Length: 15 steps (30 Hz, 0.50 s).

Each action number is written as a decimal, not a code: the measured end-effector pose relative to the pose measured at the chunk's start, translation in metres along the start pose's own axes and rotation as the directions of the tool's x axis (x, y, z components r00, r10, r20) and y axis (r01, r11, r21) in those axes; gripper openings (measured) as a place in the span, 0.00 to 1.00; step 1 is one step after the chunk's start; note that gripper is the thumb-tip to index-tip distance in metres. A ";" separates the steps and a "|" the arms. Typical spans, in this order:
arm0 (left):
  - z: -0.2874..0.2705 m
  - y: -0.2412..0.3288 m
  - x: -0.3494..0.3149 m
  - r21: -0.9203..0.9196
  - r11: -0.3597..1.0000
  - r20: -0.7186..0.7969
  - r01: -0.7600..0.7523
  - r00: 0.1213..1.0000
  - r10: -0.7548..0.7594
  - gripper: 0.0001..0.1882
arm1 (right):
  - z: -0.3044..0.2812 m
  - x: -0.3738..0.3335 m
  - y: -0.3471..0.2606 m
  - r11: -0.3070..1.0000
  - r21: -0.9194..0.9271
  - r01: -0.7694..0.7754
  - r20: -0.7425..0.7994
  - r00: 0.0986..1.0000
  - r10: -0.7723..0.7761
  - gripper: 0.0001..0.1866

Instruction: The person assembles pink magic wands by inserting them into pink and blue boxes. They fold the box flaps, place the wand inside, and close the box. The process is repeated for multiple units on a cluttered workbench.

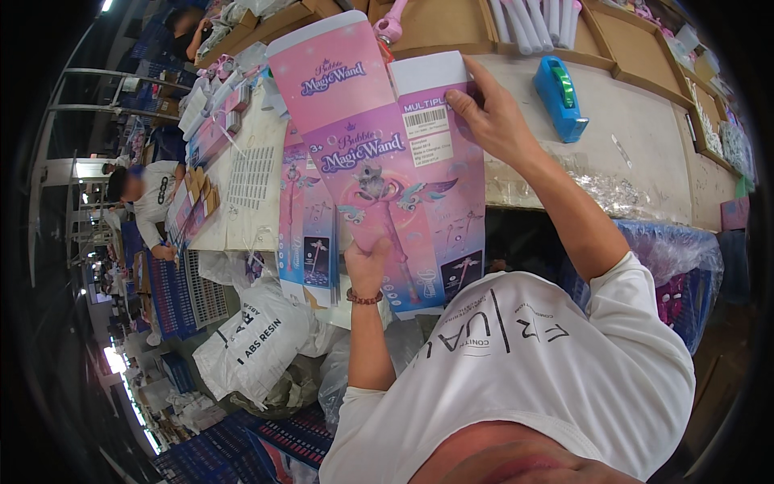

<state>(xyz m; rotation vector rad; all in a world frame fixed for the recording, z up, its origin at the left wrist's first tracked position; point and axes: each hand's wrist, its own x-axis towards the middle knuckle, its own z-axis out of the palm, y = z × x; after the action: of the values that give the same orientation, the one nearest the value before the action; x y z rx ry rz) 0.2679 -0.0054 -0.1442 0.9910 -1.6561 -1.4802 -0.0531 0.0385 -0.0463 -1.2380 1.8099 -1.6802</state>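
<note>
Upright before me is a pink and purple toy wand box (367, 189) of thin card, its pink top flap raised and a white-edged side flap standing up. My left hand (368, 266) grips the box low on its front, thumb lying on the printed face and fingers hidden behind. At the upper right corner my right hand (488, 113) pinches the side panel, thumb in front beside a white barcode label (426, 125). Behind the box, on its left, more cartons with the same print (302, 218) stand at the table's edge.
A blue tape dispenser (562, 101) sits on the table (592, 173) at right. Beyond it are cardboard trays (653, 52) and several white tubes (536, 20). A sticker sheet (250, 173) lies at left. White sacks (258, 339) hang below. Another person (149, 198) works far left.
</note>
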 end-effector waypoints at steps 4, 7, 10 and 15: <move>-0.003 -0.002 -0.001 -0.005 1.000 0.002 0.016 1.000 -0.016 0.22 | 0.001 0.000 0.000 1.000 -0.005 0.012 -0.008 1.000 -0.012 0.31; -0.003 -0.003 -0.001 0.002 1.000 0.006 0.017 1.000 -0.017 0.22 | 0.002 0.000 0.001 1.000 -0.004 0.026 -0.006 1.000 -0.026 0.31; -0.004 -0.003 0.000 -0.001 1.000 0.010 0.004 1.000 -0.004 0.23 | 0.003 0.001 0.002 0.999 -0.012 0.035 -0.011 0.999 -0.035 0.31; -0.003 -0.003 0.000 0.019 1.000 -0.002 0.006 1.000 -0.006 0.24 | 0.003 0.002 0.002 1.000 -0.014 0.027 -0.007 1.000 -0.028 0.31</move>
<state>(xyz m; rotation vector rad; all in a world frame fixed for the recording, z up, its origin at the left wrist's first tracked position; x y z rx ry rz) 0.2710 -0.0069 -0.1466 1.0082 -1.6707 -1.4692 -0.0525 0.0343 -0.0479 -1.2702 1.8196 -1.6911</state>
